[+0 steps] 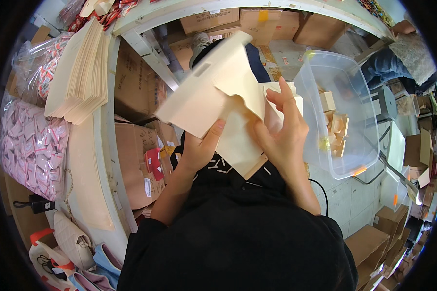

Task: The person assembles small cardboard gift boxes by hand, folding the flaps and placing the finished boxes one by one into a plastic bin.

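A flat cream paperboard blank [200, 98] with flaps and a small slot is held over the lap, partly blurred. My left hand [204, 145] grips its lower edge, the thumb lying on top. My right hand [286, 127] is at its right side, the thumb against the board and the fingers spread and raised; part of a curved flap bends between the hands. Behind my right hand more cream board pieces [298, 103] show partly. Small pale strips [218, 165] lie scattered on the black cloth over the lap.
A clear plastic bin [360, 145] with small folded cream pieces [337, 127] stands at the right. On the left bench [111, 163] are a stack of cream blanks [83, 80] and bags of small packets [32, 145]. Cardboard boxes [134, 156] sit below. Another person [393, 62] is at the upper right.
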### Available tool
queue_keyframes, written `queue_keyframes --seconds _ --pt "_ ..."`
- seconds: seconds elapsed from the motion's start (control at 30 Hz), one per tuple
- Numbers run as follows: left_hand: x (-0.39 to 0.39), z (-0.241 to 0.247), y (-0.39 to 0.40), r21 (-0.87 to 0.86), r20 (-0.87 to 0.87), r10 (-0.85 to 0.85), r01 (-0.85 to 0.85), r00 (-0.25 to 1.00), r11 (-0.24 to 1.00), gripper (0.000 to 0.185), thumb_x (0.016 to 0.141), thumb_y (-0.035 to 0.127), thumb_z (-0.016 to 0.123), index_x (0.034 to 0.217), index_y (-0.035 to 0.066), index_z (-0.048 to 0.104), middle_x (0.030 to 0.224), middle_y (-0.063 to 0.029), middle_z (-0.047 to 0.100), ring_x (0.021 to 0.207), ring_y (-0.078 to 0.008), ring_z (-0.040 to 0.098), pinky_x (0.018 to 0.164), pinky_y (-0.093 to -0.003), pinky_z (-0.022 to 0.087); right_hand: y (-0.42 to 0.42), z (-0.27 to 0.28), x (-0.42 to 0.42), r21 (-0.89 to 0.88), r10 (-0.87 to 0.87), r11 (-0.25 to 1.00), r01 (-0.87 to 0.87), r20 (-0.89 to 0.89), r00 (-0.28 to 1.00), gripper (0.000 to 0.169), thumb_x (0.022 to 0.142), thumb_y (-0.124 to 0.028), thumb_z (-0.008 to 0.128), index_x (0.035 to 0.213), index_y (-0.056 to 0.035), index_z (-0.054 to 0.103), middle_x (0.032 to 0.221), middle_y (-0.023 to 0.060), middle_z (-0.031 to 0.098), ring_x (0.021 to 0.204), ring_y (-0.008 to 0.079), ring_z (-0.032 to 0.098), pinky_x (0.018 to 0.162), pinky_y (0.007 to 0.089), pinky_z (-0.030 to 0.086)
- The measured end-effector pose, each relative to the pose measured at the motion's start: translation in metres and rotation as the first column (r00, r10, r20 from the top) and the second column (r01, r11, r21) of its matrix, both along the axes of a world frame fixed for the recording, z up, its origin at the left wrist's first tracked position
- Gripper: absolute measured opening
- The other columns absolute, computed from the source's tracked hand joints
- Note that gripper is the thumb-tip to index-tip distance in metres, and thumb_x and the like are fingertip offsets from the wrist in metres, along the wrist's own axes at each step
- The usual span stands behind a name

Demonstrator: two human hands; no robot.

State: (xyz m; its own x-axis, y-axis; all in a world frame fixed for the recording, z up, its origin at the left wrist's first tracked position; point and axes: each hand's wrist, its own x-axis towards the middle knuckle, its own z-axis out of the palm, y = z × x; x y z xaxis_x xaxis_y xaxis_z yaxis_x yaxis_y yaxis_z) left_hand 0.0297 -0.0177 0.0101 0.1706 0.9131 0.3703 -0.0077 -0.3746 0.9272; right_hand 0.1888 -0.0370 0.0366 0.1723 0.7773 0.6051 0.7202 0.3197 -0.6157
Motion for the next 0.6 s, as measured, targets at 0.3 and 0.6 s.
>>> queue_keyframes --seconds 0.3,0.6 --pt "0.001 -0.015 -0.001 0.100 -0.029 0.039 -0.036 0.999 0.994 0.015 0.084 0.005 0.052 0.096 -0.004 0.054 0.078 -0.0022 0.055 0.068 -0.0101 0.049 0.062 -0.0226 0.040 0.004 -0.008 0.001 0.151 -0.012 0.988 0.034 -0.147 0.989 0.063 0.059 0.003 0.063 0.118 0.0043 0.042 0.084 0.0159 0.061 0.076 0.0257 0.062 0.069 0.0288 0.049" --pt "0.014 -0.020 -0.017 0.309 -0.127 0.222 -0.174 0.967 0.935 0.021 0.082 0.006 0.053 0.099 -0.006 0.055 0.083 -0.0143 0.060 0.076 -0.0182 0.060 0.063 -0.0258 0.045 0.006 -0.006 -0.001 0.237 -0.171 0.954 0.186 -0.084 0.982 0.053 0.059 0.002 0.069 0.108 0.0055 0.047 0.079 0.0126 0.060 0.069 0.0215 0.061 0.061 0.0255 0.048"
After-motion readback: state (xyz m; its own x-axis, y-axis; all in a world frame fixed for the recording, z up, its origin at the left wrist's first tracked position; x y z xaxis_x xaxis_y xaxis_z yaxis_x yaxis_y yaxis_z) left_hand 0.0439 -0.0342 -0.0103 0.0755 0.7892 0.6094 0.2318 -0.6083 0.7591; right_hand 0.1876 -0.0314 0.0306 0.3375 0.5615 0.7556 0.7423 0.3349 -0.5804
